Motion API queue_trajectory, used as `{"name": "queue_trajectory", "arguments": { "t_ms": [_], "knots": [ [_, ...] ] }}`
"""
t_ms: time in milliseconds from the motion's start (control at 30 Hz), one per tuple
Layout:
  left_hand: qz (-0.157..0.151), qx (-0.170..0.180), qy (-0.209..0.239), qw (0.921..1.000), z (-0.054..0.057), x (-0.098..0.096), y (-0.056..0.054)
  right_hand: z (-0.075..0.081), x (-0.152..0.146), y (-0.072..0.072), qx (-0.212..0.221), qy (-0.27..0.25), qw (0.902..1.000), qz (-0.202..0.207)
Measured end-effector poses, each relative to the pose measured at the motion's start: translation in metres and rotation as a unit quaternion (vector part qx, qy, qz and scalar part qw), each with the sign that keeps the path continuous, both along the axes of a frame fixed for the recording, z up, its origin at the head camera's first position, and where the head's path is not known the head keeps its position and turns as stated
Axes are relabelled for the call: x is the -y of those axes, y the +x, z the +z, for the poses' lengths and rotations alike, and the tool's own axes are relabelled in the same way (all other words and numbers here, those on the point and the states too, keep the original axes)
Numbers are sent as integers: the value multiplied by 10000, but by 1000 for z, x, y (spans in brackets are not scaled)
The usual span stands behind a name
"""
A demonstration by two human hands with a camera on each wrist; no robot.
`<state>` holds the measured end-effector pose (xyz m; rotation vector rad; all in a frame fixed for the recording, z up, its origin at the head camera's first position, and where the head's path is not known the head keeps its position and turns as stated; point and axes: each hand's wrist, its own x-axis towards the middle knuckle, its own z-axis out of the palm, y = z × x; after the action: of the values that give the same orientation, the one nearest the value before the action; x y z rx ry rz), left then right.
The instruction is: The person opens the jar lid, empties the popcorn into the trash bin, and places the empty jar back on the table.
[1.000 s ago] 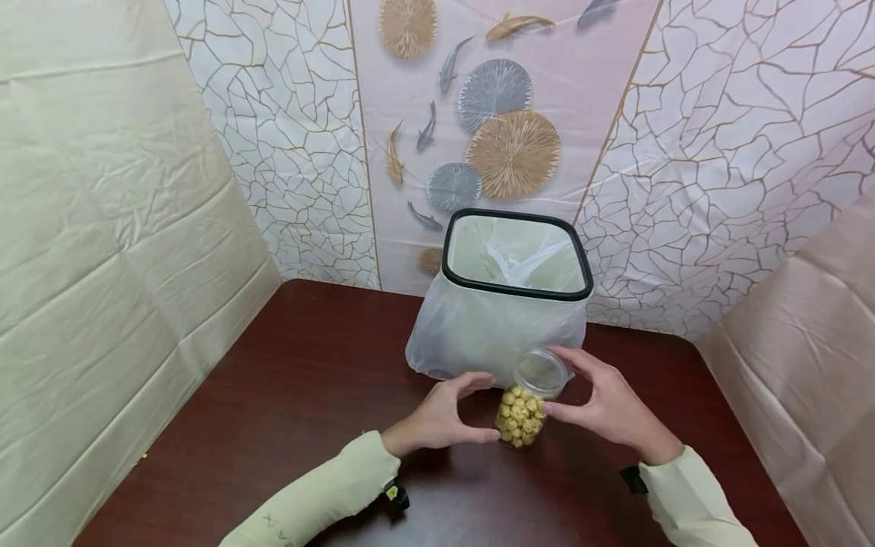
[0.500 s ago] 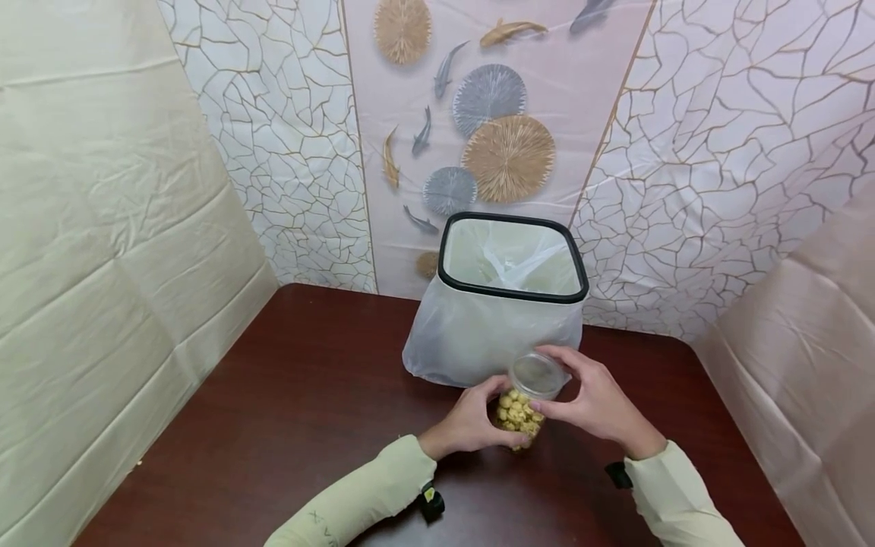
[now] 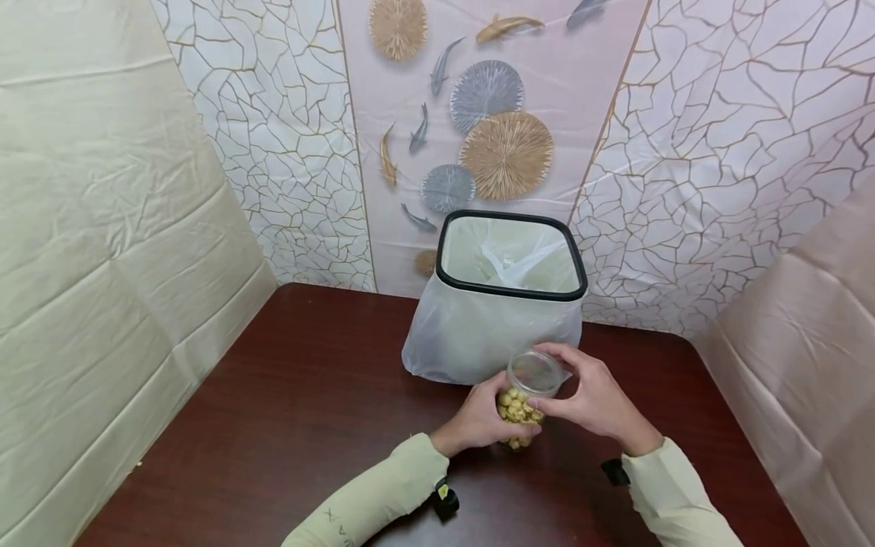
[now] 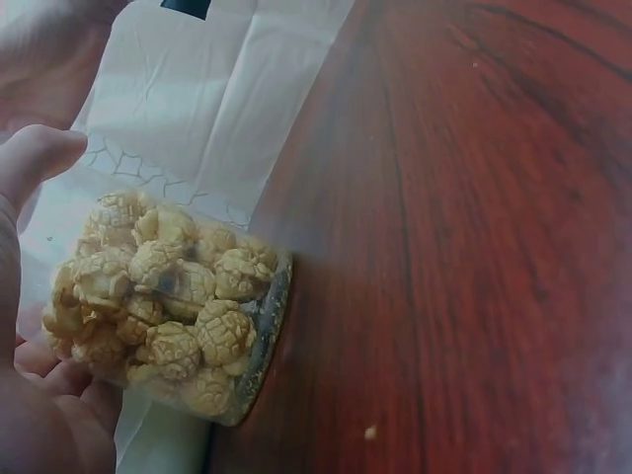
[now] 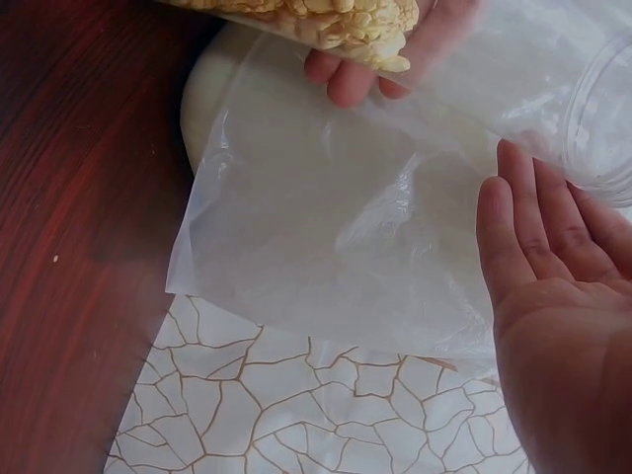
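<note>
A clear jar [image 3: 519,411] of round yellow popcorn is in front of the bin, its top leaning away to the right in the head view. My left hand [image 3: 480,416] grips the jar's body, thumb on the near side and fingers behind. My right hand [image 3: 600,396] holds the clear round lid [image 3: 535,372], thumb at the front and fingers over the far rim. In the left wrist view, popcorn [image 4: 163,296] presses against the jar wall, and the base is close to the table; whether it touches I cannot tell. The right wrist view catches the lid [image 5: 604,128] beside the right fingertips.
A bin [image 3: 492,334] with a black rim and a white plastic liner stands directly behind the jar. Brown wood table [image 3: 307,403] extends to the left. Fabric walls [image 3: 123,251] enclose the sides and back. A small crumb [image 4: 370,433] lies on the table.
My left hand has moved right and closed around the jar's body, from which it stood partly apart a second ago. The right hand stays at the lid, and the view has shifted slightly.
</note>
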<state>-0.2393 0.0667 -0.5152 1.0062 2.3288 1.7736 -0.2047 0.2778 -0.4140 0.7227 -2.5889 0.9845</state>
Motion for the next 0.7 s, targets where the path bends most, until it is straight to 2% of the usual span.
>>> {"name": "queue_trajectory", "arguments": {
  "t_ms": [300,700],
  "knots": [
    [134,-69,-17,9999,4,12,9,-3,4,1,172,-171,9995,204],
    [473,-425,-112,9979,14,42,11,-3,20,-3,140,-399,9967,690]
  ]
}}
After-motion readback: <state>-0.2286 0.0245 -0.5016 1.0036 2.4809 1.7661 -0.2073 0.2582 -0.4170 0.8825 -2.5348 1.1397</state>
